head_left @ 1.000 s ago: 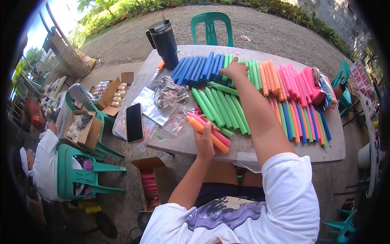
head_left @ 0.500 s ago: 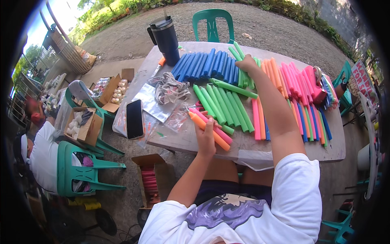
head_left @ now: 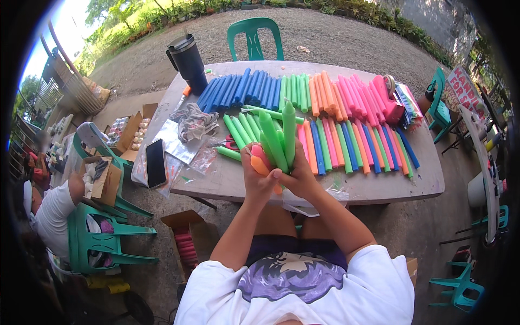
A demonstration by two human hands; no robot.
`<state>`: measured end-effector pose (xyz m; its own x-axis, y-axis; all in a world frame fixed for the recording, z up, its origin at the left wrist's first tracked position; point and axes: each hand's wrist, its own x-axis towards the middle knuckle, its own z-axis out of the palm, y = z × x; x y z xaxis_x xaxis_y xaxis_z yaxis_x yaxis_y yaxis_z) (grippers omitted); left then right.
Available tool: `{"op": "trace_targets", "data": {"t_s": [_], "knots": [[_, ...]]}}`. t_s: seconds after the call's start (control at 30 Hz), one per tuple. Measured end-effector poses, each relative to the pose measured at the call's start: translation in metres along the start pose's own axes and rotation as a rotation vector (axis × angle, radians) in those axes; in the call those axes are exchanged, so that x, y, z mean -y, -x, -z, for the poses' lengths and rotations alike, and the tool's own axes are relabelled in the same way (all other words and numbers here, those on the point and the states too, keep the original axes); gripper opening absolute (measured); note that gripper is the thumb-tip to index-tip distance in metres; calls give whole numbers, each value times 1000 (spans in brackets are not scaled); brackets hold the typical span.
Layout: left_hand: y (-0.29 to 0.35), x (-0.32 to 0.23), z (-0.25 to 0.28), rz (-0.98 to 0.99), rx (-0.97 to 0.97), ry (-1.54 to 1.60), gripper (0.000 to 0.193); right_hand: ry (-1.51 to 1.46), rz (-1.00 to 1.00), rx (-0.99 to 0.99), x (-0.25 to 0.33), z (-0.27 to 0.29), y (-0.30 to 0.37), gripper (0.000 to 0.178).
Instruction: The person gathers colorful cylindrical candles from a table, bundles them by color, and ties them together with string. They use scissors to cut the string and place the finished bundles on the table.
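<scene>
From my end, I have the left hand (head_left: 258, 179) and right hand (head_left: 303, 179) touching, both clamped around a bunch of green, orange and pink candles (head_left: 274, 143) at the table (head_left: 403, 186)'s six o'clock side, blue candles (head_left: 239, 91) at eleven, phone (head_left: 156, 163) at nine

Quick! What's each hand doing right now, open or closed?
Left hand: closed, holding a slim orange wax candle and a slim pink wax candle.
Right hand: closed, holding slim green wax candles.
</scene>
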<state>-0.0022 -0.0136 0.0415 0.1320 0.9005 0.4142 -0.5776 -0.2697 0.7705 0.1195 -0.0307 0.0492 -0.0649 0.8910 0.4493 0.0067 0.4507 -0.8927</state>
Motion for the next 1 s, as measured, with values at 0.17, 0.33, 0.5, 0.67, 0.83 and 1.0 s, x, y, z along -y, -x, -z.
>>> {"op": "trace_targets", "data": {"t_s": [0.17,0.33,0.5,0.67,0.83,1.0], "knots": [[3,-1,-11,-29,-78,-140,66,85,-50,101,13,7,12,79],[7,-5,-17,43,-106,-161,62,188,20,78,3,6,24,80],[4,-15,-24,-184,49,-80,59,269,188,54,9,13,19,76],[-3,-3,-15,-230,141,-107,60,143,147,-21,-9,9,19,69],[20,13,4,233,31,-196,63,242,-43,20,-14,5,29,67],[16,8,-2,188,81,-313,70,145,-142,182,-16,15,24,69]]}}
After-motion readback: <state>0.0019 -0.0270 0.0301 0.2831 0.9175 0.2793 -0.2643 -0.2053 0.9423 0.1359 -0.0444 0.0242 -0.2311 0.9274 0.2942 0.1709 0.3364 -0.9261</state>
